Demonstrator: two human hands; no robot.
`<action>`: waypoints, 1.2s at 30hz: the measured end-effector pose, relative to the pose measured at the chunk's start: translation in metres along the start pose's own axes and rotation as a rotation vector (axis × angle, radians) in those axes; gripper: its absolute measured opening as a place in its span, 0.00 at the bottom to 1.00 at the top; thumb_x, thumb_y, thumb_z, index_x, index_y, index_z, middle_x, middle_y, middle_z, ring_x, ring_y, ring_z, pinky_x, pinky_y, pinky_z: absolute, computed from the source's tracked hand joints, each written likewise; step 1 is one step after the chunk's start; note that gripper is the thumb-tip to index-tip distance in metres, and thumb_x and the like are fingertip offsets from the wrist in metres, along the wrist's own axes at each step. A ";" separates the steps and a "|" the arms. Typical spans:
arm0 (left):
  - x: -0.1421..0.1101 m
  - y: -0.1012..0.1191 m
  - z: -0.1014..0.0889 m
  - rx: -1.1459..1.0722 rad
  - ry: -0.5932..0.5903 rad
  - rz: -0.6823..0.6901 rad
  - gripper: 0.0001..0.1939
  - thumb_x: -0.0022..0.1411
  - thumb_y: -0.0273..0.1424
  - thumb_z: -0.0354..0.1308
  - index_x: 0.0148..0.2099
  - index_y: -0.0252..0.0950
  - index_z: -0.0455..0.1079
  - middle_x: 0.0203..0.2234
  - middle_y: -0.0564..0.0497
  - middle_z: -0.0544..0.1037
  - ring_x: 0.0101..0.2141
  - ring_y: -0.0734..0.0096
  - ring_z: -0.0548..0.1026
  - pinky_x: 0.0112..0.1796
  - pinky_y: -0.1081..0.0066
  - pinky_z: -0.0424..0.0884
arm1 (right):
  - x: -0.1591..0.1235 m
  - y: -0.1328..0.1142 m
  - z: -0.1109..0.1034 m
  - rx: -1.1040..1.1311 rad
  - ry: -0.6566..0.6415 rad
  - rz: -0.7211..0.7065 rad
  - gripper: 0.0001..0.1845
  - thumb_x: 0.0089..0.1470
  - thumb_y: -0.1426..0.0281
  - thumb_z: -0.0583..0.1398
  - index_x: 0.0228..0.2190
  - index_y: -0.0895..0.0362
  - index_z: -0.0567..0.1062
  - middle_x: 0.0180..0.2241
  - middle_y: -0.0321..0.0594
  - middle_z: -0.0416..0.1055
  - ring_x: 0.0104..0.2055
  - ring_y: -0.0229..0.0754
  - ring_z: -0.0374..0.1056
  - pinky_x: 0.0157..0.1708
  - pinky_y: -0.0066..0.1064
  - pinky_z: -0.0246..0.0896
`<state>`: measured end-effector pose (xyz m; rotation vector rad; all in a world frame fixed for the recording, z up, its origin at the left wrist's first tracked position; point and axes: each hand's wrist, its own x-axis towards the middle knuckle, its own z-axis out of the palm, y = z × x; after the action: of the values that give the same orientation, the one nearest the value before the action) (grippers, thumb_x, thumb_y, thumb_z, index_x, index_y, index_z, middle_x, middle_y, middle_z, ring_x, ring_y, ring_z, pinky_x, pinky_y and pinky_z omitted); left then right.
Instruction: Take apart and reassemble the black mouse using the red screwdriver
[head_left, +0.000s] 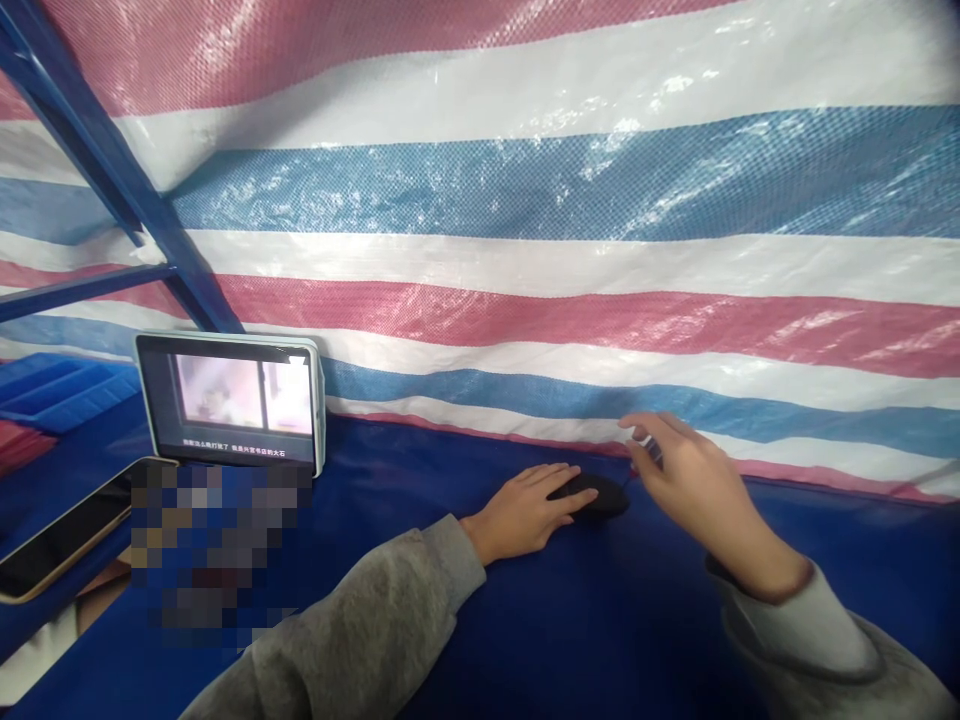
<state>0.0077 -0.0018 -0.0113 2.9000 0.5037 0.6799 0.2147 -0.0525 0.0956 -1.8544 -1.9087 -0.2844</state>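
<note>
A black computer mouse (602, 497) lies on the blue tabletop. My left hand (521, 510) holds it from the left, with its fingers over the far side and the thumb along the near side. To the right, my right hand (694, 490) is raised above the table with its fingers bent toward the thumb. Something small and greyish shows between those fingers, too unclear to name. A thin reddish line, perhaps a cable, runs between the mouse and my right hand.
At the left a tablet (232, 400) stands upright, playing a video. A phone (75, 530) and a blurred-out patch are in front of it. Behind are a blue compartment tray (67, 385), a blue metal frame (142, 200) and a striped plastic sheet (525, 190) along the table's back.
</note>
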 end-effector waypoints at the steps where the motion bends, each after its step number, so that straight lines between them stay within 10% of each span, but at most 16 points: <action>1: 0.000 0.000 0.000 0.000 0.000 -0.001 0.23 0.72 0.32 0.49 0.67 0.42 0.55 0.64 0.44 0.60 0.64 0.59 0.59 0.62 0.58 0.59 | 0.000 0.000 0.000 0.014 0.000 -0.007 0.14 0.60 0.68 0.50 0.42 0.54 0.73 0.37 0.42 0.75 0.29 0.43 0.71 0.29 0.34 0.61; 36: -0.001 0.000 -0.003 -0.071 0.010 -0.035 0.23 0.72 0.33 0.50 0.67 0.43 0.57 0.64 0.46 0.61 0.64 0.61 0.59 0.61 0.59 0.60 | 0.004 0.003 -0.007 0.173 0.021 0.005 0.13 0.56 0.70 0.52 0.40 0.54 0.74 0.34 0.41 0.75 0.34 0.45 0.71 0.36 0.37 0.63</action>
<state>0.0055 -0.0016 -0.0093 2.8165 0.5191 0.6927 0.2193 -0.0524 0.1033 -1.7356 -1.8518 -0.1318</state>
